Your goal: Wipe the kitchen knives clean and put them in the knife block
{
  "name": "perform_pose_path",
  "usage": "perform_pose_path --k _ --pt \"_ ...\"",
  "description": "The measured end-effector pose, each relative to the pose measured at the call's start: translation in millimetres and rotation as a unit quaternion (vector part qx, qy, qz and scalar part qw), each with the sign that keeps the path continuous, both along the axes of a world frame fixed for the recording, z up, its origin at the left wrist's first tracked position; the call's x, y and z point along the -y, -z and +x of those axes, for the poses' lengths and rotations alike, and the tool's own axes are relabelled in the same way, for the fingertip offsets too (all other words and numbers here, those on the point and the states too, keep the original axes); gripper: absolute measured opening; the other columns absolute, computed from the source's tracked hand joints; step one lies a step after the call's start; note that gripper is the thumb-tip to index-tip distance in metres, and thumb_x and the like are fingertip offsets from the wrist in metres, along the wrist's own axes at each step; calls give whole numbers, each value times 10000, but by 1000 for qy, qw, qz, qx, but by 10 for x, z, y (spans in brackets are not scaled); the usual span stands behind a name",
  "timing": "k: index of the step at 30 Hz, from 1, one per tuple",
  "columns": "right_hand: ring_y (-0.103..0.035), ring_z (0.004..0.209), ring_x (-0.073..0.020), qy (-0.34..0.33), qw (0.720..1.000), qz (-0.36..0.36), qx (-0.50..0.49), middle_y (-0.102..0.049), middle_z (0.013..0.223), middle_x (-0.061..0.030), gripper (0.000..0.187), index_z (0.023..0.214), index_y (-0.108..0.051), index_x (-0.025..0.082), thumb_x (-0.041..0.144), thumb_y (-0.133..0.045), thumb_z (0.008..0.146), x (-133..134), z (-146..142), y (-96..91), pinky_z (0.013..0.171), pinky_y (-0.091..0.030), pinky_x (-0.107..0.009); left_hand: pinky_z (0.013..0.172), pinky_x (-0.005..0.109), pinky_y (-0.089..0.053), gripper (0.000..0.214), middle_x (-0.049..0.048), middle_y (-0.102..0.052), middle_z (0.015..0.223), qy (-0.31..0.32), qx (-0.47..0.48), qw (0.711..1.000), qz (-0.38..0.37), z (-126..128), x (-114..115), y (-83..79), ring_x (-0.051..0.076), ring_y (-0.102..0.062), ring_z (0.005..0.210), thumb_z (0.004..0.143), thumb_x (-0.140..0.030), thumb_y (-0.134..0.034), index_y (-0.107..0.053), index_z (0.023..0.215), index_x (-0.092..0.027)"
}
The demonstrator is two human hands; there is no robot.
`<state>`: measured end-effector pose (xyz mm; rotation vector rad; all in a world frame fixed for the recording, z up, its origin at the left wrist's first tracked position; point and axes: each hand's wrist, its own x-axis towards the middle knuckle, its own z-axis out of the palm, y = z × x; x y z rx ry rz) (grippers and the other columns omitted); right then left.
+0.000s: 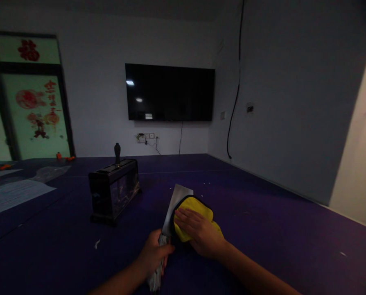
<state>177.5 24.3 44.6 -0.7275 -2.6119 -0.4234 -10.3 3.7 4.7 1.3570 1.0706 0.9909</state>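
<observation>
In my left hand (154,254) is a kitchen knife (177,197) with a broad flat blade, gripped by its handle, which looks wrapped in something pale and crinkled. The blade points up and away from me. My right hand (203,231) presses a yellow cloth (198,208) with a dark edge against the right side of the blade. Its fingers lie over the cloth, and part of the blade is covered by it. Left of the knife stands a black knife block (114,190) with a clear side panel; a dark handle sticks up from its top.
The purple surface (263,254) carries small white scraps. At the left lie printed papers (17,194), a crumpled clear plastic bag (52,173) and small orange items (59,155). A television (170,93) hangs on the far wall, and a black cable (237,90) hangs at the right.
</observation>
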Motion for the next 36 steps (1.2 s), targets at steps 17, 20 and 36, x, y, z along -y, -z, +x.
perform_pose_path --k 17,20,36 --pt "-189 1279 -231 -79 994 -45 68 -294 1373 -130 618 1305 -332 89 173 -408 698 109 -17 -85 1037 -167 -421 264 164 -290 297 -101 -410 351 -25 -10 999 -33 8 47 -68 70 -335 238 571 -248 -518 -455 850 -169" --pt "-161 1283 -262 -65 995 -56 57 -327 1359 -108 592 1323 -312 153 245 -414 748 128 -12 -132 1018 -17 -524 261 165 -286 373 -98 -422 347 -16 -9 999 -27 6 51 -66 74 -341 240 556 -274 -558 -463 899 -159" --pt "-103 1299 -234 40 998 -35 -20 -190 1423 -31 521 1366 -201 234 411 -301 886 -39 98 -88 1030 -113 -461 296 151 -275 290 -115 -403 387 87 -27 996 -7 0 54 -64 41 -338 256 572 -290 -642 -417 718 -181"
